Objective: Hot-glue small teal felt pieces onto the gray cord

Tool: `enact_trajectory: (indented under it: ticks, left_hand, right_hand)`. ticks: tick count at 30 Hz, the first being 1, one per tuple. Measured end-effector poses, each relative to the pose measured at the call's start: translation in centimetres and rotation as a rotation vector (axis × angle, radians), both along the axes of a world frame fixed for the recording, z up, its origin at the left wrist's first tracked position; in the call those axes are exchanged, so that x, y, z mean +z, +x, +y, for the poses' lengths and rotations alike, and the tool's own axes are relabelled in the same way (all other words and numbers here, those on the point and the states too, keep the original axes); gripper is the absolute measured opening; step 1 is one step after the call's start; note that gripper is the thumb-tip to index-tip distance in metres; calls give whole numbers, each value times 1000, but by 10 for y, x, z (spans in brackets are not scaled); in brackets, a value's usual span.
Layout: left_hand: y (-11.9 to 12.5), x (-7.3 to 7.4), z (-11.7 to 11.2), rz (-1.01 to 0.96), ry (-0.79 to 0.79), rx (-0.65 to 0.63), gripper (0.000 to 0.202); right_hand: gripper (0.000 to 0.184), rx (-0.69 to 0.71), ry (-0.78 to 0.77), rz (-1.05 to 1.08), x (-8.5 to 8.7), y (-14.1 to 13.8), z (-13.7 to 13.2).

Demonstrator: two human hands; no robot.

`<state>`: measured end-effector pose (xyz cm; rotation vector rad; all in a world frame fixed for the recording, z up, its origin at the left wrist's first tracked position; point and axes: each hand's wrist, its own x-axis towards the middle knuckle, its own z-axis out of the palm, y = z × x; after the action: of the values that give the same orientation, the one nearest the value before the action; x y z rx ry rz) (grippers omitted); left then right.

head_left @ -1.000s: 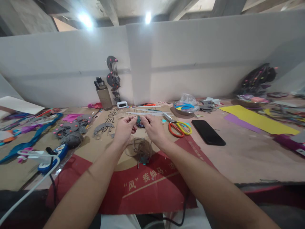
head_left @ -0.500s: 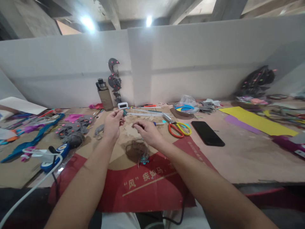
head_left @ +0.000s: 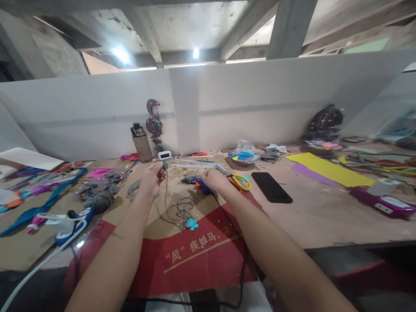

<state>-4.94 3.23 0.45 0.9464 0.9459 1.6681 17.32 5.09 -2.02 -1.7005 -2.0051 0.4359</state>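
My left hand (head_left: 152, 178) is raised over the brown cardboard and pinches a small teal piece (head_left: 165, 164). A thin grey-brown string (head_left: 166, 190) hangs from the piece down to a loose tangle (head_left: 180, 212) on the cardboard. A teal cut-out shape (head_left: 192, 224) lies at the end of the tangle. My right hand (head_left: 215, 180) reaches forward beside the scissors and is closed around a dark blue tool (head_left: 200, 185). A black cord (head_left: 231, 221) trails from the tool back toward me.
Orange-and-yellow scissors (head_left: 239, 180) and a black phone (head_left: 271, 193) lie right of my hands. A bottle (head_left: 141, 141) stands by the white partition. Felt scraps and a blue glue gun (head_left: 74, 218) lie on the left, yellow and purple sheets (head_left: 328, 170) on the right.
My left hand stayed up with the teal piece, and the string bundle has pulled out looser. My right hand moved forward and closed on the blue corded tool. The view tilted upward.
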Motion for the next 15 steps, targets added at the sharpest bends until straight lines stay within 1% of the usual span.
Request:
enact_trajectory:
  ticks: [4,7,11,15]
  left_hand:
    - [8,-8,0,71,-37,8,26]
    - [6,-10,1,96,-25,17,28]
    - [1,-12,2,132,8,26,29]
    - [0,-12,3,93,29,27,30]
  right_hand:
    - [20,10,-36,-28,-22,-16,-7]
    - [18,4,-51,7,-29,-19,-4]
    - [20,-31,-51,87,-29,-16,5]
    - [29,-64,20,186,-20,-19,6]
